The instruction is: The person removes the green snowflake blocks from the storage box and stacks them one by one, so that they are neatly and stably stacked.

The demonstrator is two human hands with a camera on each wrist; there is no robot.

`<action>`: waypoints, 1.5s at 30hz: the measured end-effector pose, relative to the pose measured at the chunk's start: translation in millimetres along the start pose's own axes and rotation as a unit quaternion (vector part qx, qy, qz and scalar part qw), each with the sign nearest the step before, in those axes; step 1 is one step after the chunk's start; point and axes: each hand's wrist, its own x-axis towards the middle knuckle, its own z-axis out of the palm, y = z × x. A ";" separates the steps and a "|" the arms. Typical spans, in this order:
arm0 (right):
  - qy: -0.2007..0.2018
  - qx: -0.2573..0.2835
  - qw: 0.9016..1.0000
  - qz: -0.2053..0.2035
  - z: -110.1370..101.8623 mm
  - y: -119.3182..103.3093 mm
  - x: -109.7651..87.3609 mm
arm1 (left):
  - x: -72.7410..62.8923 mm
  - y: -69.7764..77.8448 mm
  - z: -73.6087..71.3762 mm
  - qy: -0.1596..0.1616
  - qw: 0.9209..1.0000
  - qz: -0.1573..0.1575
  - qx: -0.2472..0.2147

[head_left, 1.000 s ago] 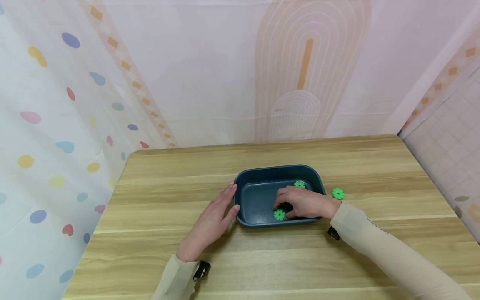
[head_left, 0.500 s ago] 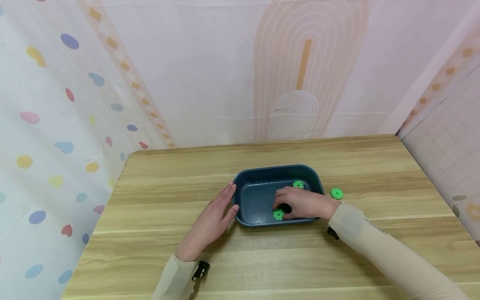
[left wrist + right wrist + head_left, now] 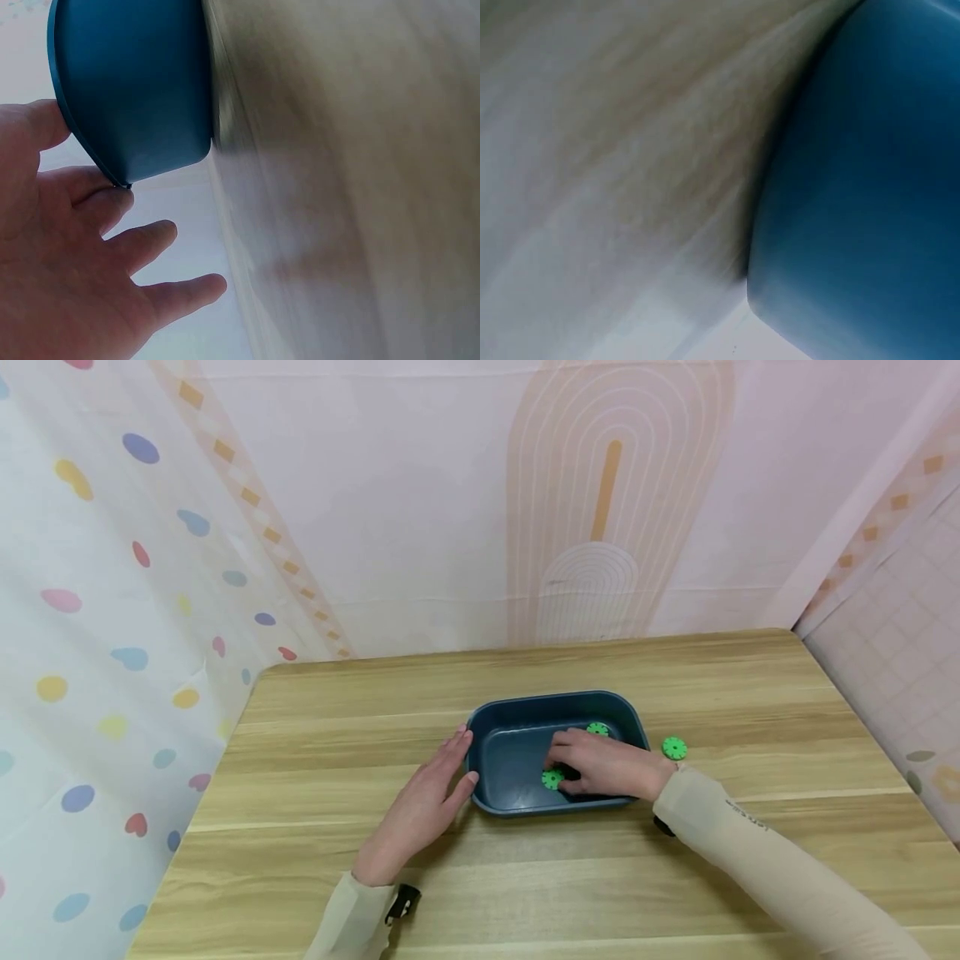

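Fingers [image 3: 558, 750] of the right hand [image 3: 606, 766] curl towards the thumb, pinching a bright green, notched, plastic-looking disc [image 3: 552, 779] inside the deep blue, rounded rectangular tray [image 3: 510, 767]. The left hand [image 3: 424, 793], fingers nearly straight and gripping nothing, touches the tray's left end, I'd say to steady it. A second green disc [image 3: 597, 728] lies beyond the right hand; a third green disc [image 3: 674, 748] rests on the wood-grain table [image 3: 360, 718].
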 end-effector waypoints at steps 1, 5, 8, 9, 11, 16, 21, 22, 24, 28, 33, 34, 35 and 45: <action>0.001 0.007 1.000 0.004 -0.2 0.1 0.2 | -0.1 -0.1 0.0 0.000 1.000 0.000 0.000; 0.001 0.032 0.999 0.011 -0.7 1.1 1.1 | -0.5 -0.4 0.2 -0.003 1.000 -0.004 0.000; 0.003 0.048 0.999 0.010 -0.4 2.2 2.3 | -0.4 -0.6 0.4 -0.003 1.000 -0.005 0.000; 0.003 0.052 0.999 0.009 -0.2 2.5 2.6 | -0.3 -0.7 0.4 -0.003 1.000 -0.004 0.000; 0.001 0.056 0.998 0.008 0.3 3.1 3.4 | -0.3 -0.7 0.4 -0.002 1.000 -0.002 -0.001; -0.004 0.044 0.999 0.005 0.2 2.4 3.7 | -0.3 -0.9 0.2 -0.001 1.000 0.000 -0.002; -0.001 0.032 0.999 0.009 0.5 1.3 4.2 | 0.1 -0.4 -0.2 0.000 1.000 -0.001 -0.001; -0.001 0.035 0.999 0.011 0.5 1.2 4.1 | 0.1 -0.2 -0.3 -0.001 1.000 -0.002 -0.001; -0.001 0.043 0.999 0.015 0.3 1.1 3.6 | 0.1 0.0 -0.4 -0.002 1.000 -0.003 -0.001; 0.006 0.058 0.998 0.017 -0.7 0.8 2.3 | -0.1 0.1 -0.6 -0.004 1.000 -0.005 -0.003; 0.022 0.062 0.998 0.010 -3.2 -0.4 0.8 | -0.1 -0.1 -0.6 -0.003 1.000 -0.006 -0.002; 0.025 0.063 0.998 0.010 -3.8 -0.9 0.4 | 0.0 -0.1 -0.6 -0.003 1.000 -0.006 -0.002; 0.028 0.064 0.997 0.011 -4.8 -1.6 0.0 | 0.0 -0.1 -0.6 -0.003 1.000 -0.005 -0.002; 0.051 0.085 0.995 0.031 -10.8 -5.6 -4.7 | 0.1 -0.4 -0.3 0.002 1.000 -0.001 -0.003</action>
